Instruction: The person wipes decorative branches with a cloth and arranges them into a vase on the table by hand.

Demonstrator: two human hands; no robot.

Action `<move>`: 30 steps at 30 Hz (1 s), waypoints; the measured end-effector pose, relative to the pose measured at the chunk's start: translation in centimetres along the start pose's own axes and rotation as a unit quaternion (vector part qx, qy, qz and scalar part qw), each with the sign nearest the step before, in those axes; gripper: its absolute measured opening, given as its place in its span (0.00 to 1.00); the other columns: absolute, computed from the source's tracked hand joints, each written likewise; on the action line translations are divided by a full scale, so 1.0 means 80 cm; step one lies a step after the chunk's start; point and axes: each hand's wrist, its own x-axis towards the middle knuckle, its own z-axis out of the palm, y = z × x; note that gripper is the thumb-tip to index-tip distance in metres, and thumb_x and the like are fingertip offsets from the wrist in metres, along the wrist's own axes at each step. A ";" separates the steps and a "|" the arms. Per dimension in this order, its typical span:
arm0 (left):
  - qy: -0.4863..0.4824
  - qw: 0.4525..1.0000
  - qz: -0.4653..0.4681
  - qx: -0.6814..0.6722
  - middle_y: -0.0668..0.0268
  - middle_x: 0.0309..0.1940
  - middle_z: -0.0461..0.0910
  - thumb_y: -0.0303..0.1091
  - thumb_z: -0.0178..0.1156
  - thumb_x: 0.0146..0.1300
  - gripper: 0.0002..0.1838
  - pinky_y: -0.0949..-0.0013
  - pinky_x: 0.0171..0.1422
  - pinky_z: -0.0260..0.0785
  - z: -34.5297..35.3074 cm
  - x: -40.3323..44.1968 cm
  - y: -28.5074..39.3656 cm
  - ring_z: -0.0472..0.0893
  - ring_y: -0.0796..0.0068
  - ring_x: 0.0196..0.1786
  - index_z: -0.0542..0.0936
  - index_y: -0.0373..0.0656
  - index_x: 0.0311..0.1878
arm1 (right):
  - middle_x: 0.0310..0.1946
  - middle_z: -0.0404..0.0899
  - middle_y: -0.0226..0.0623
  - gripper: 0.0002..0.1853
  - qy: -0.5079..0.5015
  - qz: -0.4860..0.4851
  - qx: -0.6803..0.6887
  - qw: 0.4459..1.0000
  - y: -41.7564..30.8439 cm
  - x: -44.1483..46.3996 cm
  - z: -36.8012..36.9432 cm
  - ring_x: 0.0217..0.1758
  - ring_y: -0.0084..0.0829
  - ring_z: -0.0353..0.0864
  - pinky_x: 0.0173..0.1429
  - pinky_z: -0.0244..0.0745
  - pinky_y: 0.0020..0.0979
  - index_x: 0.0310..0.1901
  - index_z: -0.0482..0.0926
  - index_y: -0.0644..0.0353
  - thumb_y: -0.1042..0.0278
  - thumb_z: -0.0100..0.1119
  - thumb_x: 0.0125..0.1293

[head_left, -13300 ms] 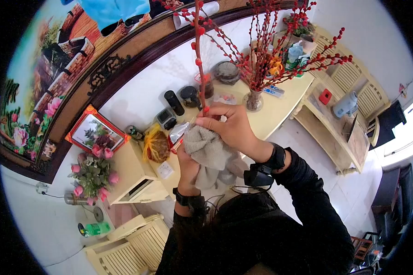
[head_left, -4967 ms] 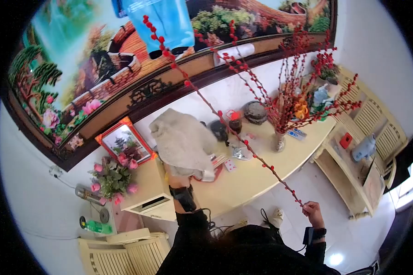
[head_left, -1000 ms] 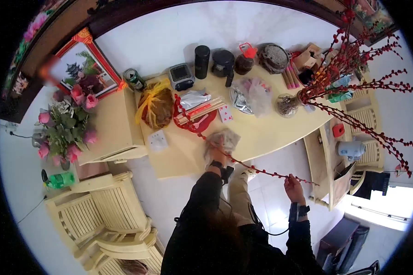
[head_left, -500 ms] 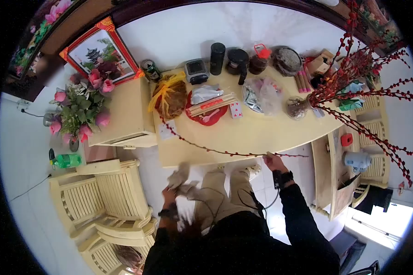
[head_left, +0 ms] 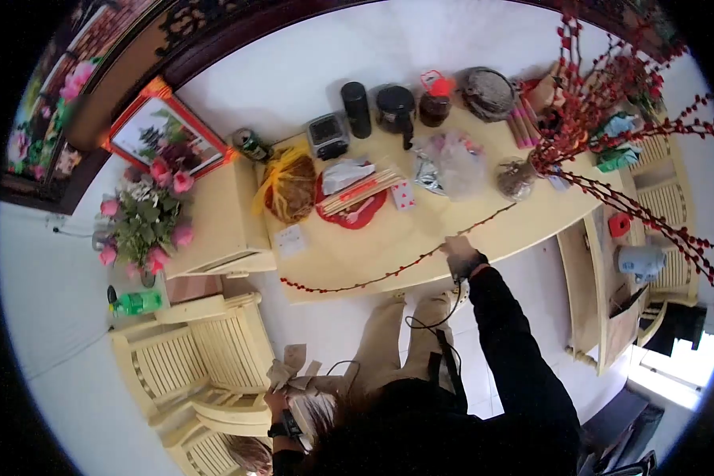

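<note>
My right hand (head_left: 458, 252) is closed round a long thin branch with red buds (head_left: 397, 272), over the front edge of the cream table (head_left: 404, 238). The branch's tip points left, its other end towards the glass vase (head_left: 516, 179), which holds many red-budded branches (head_left: 583, 131). Low at the left, beside the wooden chair, my left hand (head_left: 276, 403) grips a crumpled grey-beige cloth (head_left: 293, 369) that hangs out past the fingers.
On the table are a red plate (head_left: 357, 214) with chopsticks, a yellow-bagged item (head_left: 292, 186), clear plastic bags (head_left: 456, 163), a black cup (head_left: 395, 107) and a black cylinder (head_left: 355, 109). Pink flowers (head_left: 147, 214) and a wooden chair (head_left: 194, 349) are at the left.
My right hand has moved the branch up and over the table's front part, its stem end now near the vase. My left hand with the cloth has gone down and left, away from the table.
</note>
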 end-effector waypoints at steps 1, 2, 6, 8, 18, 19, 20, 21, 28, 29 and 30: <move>0.021 1.000 -0.004 -0.005 0.61 0.29 0.75 0.15 0.48 0.49 0.19 0.73 0.18 0.63 0.020 -0.020 0.021 0.73 0.74 0.24 0.71 0.38 0.47 | 0.14 0.70 0.37 0.11 0.039 -0.003 0.111 0.993 0.001 -0.001 0.009 0.15 0.27 0.68 0.19 0.65 0.29 0.21 0.68 0.66 0.69 0.49 0.58; 0.028 1.000 -0.001 -0.001 0.62 0.30 0.75 0.15 0.48 0.49 0.19 0.73 0.19 0.64 0.026 -0.021 0.025 0.73 0.73 0.25 0.71 0.38 0.47 | 0.22 0.71 0.39 0.09 -0.054 0.131 0.183 0.973 -0.028 0.009 -0.024 0.26 0.34 0.71 0.29 0.68 0.31 0.29 0.69 0.64 0.66 0.49 0.57; -0.007 0.997 0.050 0.059 0.62 0.32 0.74 0.16 0.51 0.49 0.19 0.70 0.22 0.67 0.006 0.017 0.021 0.74 0.72 0.29 0.71 0.38 0.47 | 0.33 0.73 0.49 0.14 0.110 0.520 0.750 0.394 -0.041 0.024 -0.001 0.30 0.37 0.76 0.31 0.75 0.29 0.38 0.68 0.72 0.66 0.49 0.58; -0.028 0.989 0.097 0.106 0.62 0.32 0.74 0.16 0.51 0.49 0.19 0.69 0.23 0.67 0.003 0.030 0.023 0.74 0.71 0.30 0.71 0.37 0.47 | 0.46 0.66 0.51 0.22 0.052 0.514 0.711 0.477 -0.031 0.004 0.012 0.39 0.42 0.75 0.37 0.75 0.33 0.48 0.62 0.71 0.64 0.51 0.57; -0.233 0.971 0.036 0.024 0.72 0.26 0.73 0.20 0.53 0.48 0.12 0.81 0.18 0.53 0.207 -0.080 0.161 0.66 0.83 0.20 0.72 0.46 0.37 | 0.42 0.71 0.44 0.18 0.145 0.447 0.787 0.399 -0.136 -0.182 -0.112 0.44 0.39 0.72 0.49 0.69 0.37 0.52 0.62 0.63 0.68 0.45 0.59; -0.238 0.967 0.078 0.042 0.74 0.23 0.72 0.21 0.53 0.49 0.09 0.82 0.17 0.52 0.238 -0.094 0.167 0.64 0.85 0.18 0.72 0.46 0.34 | 0.42 0.72 0.44 0.19 0.137 0.437 0.784 0.419 -0.156 -0.189 -0.136 0.45 0.38 0.72 0.49 0.69 0.36 0.52 0.62 0.63 0.68 0.46 0.58; -0.330 0.938 0.097 0.051 0.73 0.24 0.73 0.21 0.53 0.49 0.10 0.83 0.18 0.54 0.261 -0.109 0.183 0.66 0.85 0.20 0.72 0.44 0.35 | 0.42 0.72 0.44 0.20 0.132 0.427 0.780 0.439 -0.174 -0.196 -0.153 0.45 0.37 0.72 0.49 0.69 0.36 0.52 0.62 0.62 0.68 0.48 0.58; -0.355 0.931 0.088 0.013 0.73 0.26 0.73 0.21 0.54 0.49 0.10 0.81 0.21 0.57 0.295 -0.128 0.188 0.68 0.83 0.22 0.72 0.43 0.36 | 0.40 0.72 0.42 0.20 0.148 0.385 0.782 0.468 -0.195 -0.200 -0.167 0.44 0.35 0.73 0.48 0.69 0.34 0.52 0.62 0.62 0.66 0.49 0.59; -0.557 0.636 0.431 0.315 0.65 0.42 0.71 0.30 0.49 0.57 0.15 0.69 0.46 0.65 0.447 -0.304 0.198 0.71 0.70 0.44 0.69 0.38 0.48 | 0.49 0.66 0.39 0.30 0.138 0.352 0.784 0.493 -0.282 -0.129 -0.272 0.53 0.30 0.65 0.55 0.62 0.35 0.58 0.55 0.59 0.46 0.42 0.61; -0.589 0.648 0.396 0.276 0.65 0.41 0.72 0.30 0.49 0.57 0.14 0.70 0.45 0.66 0.462 -0.332 0.199 0.72 0.72 0.42 0.69 0.38 0.47 | 0.51 0.64 0.39 0.33 0.147 0.311 0.812 0.472 -0.286 -0.119 -0.279 0.54 0.31 0.64 0.56 0.62 0.36 0.59 0.53 0.58 0.42 0.38 0.60; -0.618 0.659 0.358 0.238 0.65 0.41 0.72 0.29 0.49 0.57 0.13 0.71 0.44 0.66 0.474 -0.370 0.197 0.72 0.73 0.41 0.69 0.38 0.46 | 0.53 0.63 0.39 0.35 0.153 0.268 0.838 0.449 -0.287 -0.110 -0.285 0.55 0.33 0.64 0.56 0.61 0.37 0.61 0.51 0.57 0.39 0.35 0.59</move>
